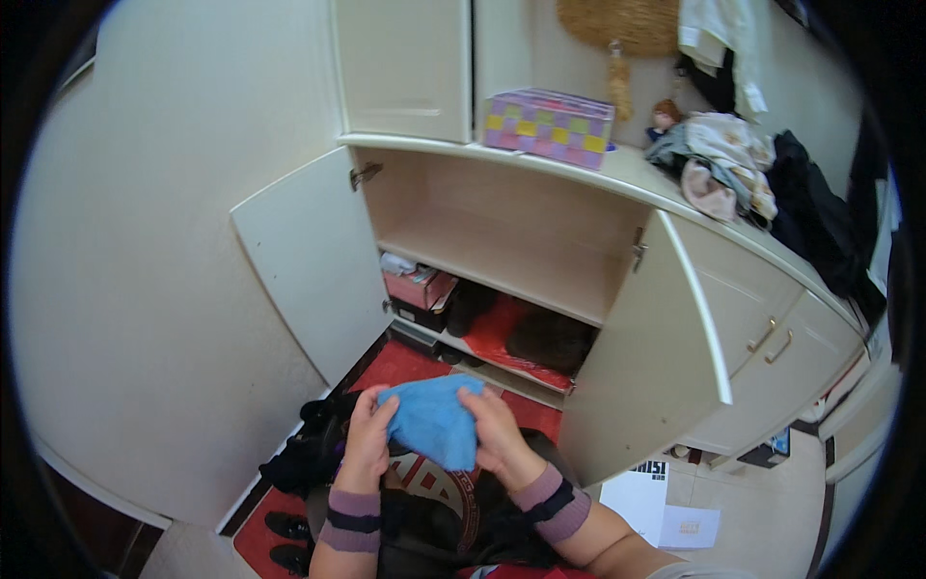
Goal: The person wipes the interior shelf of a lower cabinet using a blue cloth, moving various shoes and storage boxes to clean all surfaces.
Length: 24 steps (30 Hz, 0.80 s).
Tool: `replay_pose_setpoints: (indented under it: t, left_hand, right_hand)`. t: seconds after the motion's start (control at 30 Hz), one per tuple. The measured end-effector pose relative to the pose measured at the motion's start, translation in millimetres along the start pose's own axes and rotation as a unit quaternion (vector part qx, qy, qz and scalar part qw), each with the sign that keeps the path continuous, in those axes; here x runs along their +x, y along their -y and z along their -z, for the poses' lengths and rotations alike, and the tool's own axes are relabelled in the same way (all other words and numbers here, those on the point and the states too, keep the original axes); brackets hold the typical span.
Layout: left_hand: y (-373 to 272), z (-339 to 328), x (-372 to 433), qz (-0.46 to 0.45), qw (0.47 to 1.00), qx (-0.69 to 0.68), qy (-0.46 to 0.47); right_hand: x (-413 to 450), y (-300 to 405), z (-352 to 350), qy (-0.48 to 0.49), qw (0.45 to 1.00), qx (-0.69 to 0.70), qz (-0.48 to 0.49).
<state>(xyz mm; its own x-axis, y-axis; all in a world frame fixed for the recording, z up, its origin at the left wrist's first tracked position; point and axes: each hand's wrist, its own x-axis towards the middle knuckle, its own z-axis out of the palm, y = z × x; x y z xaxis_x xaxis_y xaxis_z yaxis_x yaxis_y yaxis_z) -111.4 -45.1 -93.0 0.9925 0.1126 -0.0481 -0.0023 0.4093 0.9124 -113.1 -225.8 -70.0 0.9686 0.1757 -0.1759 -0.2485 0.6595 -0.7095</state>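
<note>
Between my two hands is a blue cloth (430, 420), folded and hanging a little at its lower right corner. My left hand (370, 427) pinches its left edge with the thumb on top. At its right edge, my right hand (494, 428) grips it, also thumb up. Beyond the hands a white cabinet (499, 210) stands with both doors swung out. The upper shelf (499, 264) shows bare board. On the lower shelf are a pink box (418, 287), a black box (419, 314), dark items and a red plastic bag (499, 326).
The left door (311, 253) and right door (651, 362) jut towards me. A woven basket (550, 130) and piled clothes (731, 163) occupy the countertop. Black shoes (289, 541) rest on the red mat (260, 521). White boxes (636, 499) lie on the floor at right.
</note>
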Motion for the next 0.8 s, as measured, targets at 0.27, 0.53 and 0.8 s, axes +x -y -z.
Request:
replay_pose_setpoints:
  t: [0.27,0.53,0.8]
  left_hand:
    - [11,2,82,0.101,0.993,0.006,-0.059]
    - [91,47,143,0.216,0.923,-0.316,-0.047]
    - [93,68,214,0.224,0.881,-0.416,0.002]
  right_hand:
    - [118,-32,-1,-0.116,0.993,-0.022,0.025]
    - [172,-101,0,0.136,0.919,-0.368,0.051]
    - [234,-94,2,0.185,0.929,-0.319,0.033]
